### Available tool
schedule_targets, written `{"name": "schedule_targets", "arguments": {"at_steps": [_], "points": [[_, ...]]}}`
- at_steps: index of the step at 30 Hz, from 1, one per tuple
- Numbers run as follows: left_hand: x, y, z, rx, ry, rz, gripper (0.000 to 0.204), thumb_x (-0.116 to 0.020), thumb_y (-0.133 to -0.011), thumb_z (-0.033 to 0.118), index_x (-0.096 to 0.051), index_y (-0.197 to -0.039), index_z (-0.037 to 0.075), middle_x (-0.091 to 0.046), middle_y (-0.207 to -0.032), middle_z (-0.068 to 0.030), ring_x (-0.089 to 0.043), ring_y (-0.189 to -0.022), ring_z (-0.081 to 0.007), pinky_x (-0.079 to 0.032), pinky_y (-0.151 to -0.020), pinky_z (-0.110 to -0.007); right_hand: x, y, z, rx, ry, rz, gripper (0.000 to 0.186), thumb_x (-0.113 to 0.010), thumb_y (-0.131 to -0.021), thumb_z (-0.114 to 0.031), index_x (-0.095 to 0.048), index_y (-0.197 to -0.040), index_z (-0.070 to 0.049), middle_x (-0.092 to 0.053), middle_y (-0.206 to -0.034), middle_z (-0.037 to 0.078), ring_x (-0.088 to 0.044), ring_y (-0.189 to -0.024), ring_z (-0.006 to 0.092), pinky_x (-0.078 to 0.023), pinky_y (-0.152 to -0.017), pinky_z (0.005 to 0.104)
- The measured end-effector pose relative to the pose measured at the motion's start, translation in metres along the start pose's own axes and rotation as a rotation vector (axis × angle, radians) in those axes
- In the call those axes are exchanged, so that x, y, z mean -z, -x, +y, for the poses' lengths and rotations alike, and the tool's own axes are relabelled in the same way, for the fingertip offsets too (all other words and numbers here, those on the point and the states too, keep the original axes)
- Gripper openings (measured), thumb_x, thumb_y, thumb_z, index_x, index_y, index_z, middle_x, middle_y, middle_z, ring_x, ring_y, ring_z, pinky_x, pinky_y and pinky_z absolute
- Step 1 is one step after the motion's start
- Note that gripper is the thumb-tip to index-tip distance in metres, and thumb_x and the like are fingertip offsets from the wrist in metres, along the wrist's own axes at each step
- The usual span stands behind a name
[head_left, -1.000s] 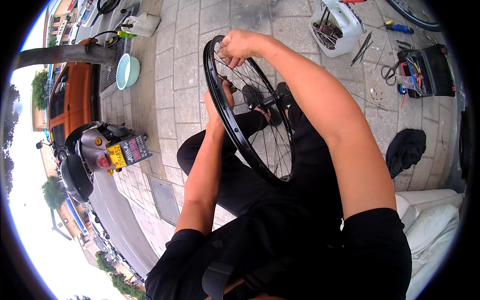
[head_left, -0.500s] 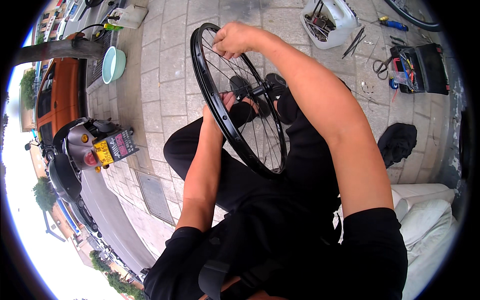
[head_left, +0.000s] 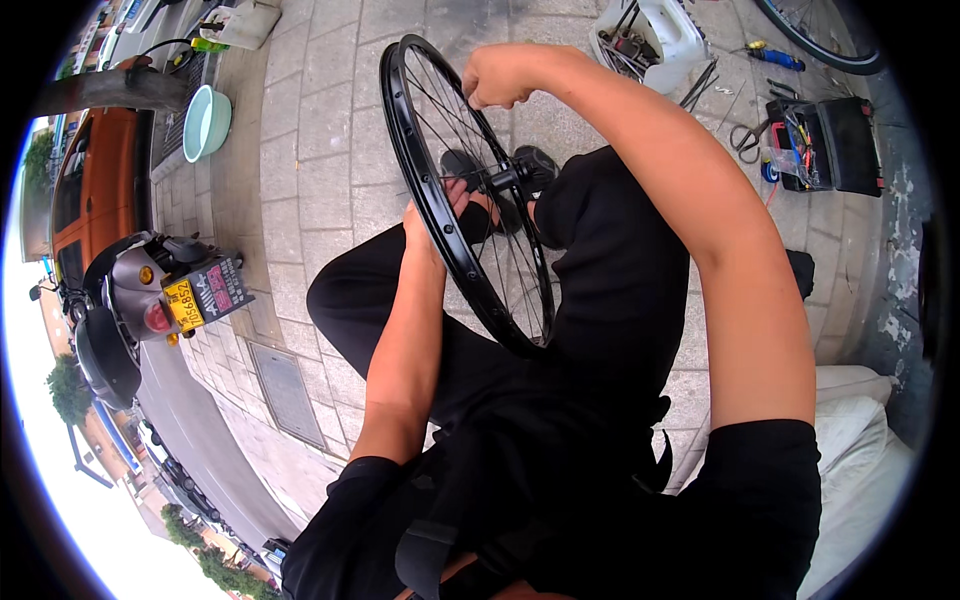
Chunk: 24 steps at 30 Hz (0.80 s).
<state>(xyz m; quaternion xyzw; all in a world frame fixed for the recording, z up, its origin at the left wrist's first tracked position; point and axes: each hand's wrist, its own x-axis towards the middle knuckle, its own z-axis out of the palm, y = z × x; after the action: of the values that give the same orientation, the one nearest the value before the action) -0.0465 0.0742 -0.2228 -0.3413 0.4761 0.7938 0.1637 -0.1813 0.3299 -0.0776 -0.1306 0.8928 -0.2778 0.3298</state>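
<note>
A black bicycle wheel rim (head_left: 462,254) without a tyre stands tilted between my legs, laced with thin dark spokes to a black hub (head_left: 503,181). My left hand (head_left: 447,203) grips the near left side of the rim, its fingers showing through the spokes. Past the rim's far right edge, my right hand (head_left: 497,76) is held with the fingers curled together. Whatever is in that pinch, if anything, is too small or hidden to name. Both my shoes (head_left: 537,165) are on the paving beyond the hub.
A white cut-open jug (head_left: 676,40) of tools stands far right, near a screwdriver (head_left: 775,57), scissors (head_left: 746,141) and an open black toolbox (head_left: 845,145). Another wheel (head_left: 850,60) lies at the upper right edge. Left are a pale green basin (head_left: 207,124) and a parked scooter (head_left: 140,290).
My right hand has moved right, from over the rim to just outside its edge. My left hand keeps its grip. The whole view has shifted slightly, and my right knee appears farther out.
</note>
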Motion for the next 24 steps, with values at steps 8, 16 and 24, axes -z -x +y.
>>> {"name": "schedule_targets", "arguments": {"at_steps": [8, 16, 24], "points": [[-0.024, 0.012, -0.015, 0.015, -0.058, -0.029, 0.013, -0.058, -0.108, 0.013, -0.066, -0.117, 0.008, -0.070, -0.113, -0.0050, -0.068, -0.101, -0.0213, -0.058, -0.092, -0.040, -0.063, 0.016, 0.109, -0.063, -0.264, -0.190, 0.034, -0.068, -0.102, -0.027, -0.075, -0.128, -0.006, -0.076, -0.092, 0.006, -0.071, -0.079, 0.0182, -0.058, -0.072, 0.0340], [-0.009, 0.008, -0.009, 0.041, -0.260, -0.072, 0.029, -0.063, -0.107, 0.023, -0.063, -0.132, 0.008, -0.066, -0.124, -0.0046, -0.063, -0.113, -0.0218, -0.054, -0.098, -0.040, -0.105, 0.022, 0.138, 0.154, -0.428, -0.003, 0.034, -0.068, -0.100, -0.030, -0.077, -0.118, -0.003, -0.078, -0.095, 0.010, -0.072, -0.088, 0.0214, -0.057, -0.083, 0.0363], [-0.005, 0.064, 0.080, -0.431, -0.260, -0.002, 0.072, -0.056, -0.109, 0.044, -0.035, -0.162, 0.001, -0.047, -0.158, -0.0202, -0.047, -0.146, -0.0354, -0.039, -0.119, -0.050, -0.086, 0.084, 0.190, -0.045, -0.188, 0.315, 0.029, -0.061, -0.100, -0.026, -0.075, -0.118, -0.009, -0.075, -0.115, 0.018, -0.069, -0.111, 0.0370, -0.053, -0.096, 0.0477]]}}
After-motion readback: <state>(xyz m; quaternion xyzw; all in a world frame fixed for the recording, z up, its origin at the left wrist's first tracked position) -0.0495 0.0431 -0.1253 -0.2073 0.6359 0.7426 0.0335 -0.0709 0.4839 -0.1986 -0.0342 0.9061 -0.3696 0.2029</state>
